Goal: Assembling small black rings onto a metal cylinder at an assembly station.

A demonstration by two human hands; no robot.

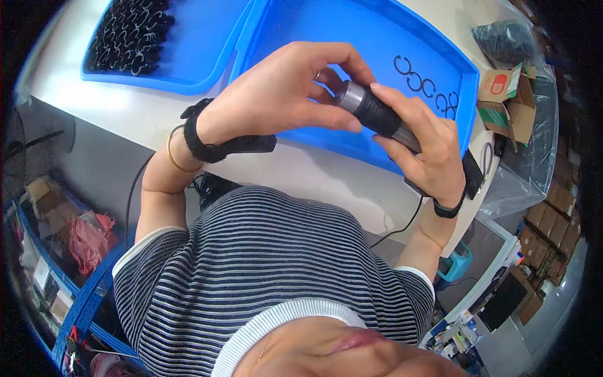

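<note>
both hands, left hand [286, 94] and right hand [424, 147], grip dark cylinder [377, 113] between them.

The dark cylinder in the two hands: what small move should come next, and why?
Probably a small push or twist by the left hand at the cylinder's silver end. Its fingertips already pinch that end, the right hand grips the dark body, and loose black rings lie in the blue tray behind.

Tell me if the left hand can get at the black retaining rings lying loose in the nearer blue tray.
Probably yes. The rings lie uncovered in the open blue tray, nothing over them. But the left hand is busy on the cylindrical part, shared with the right hand.
</note>
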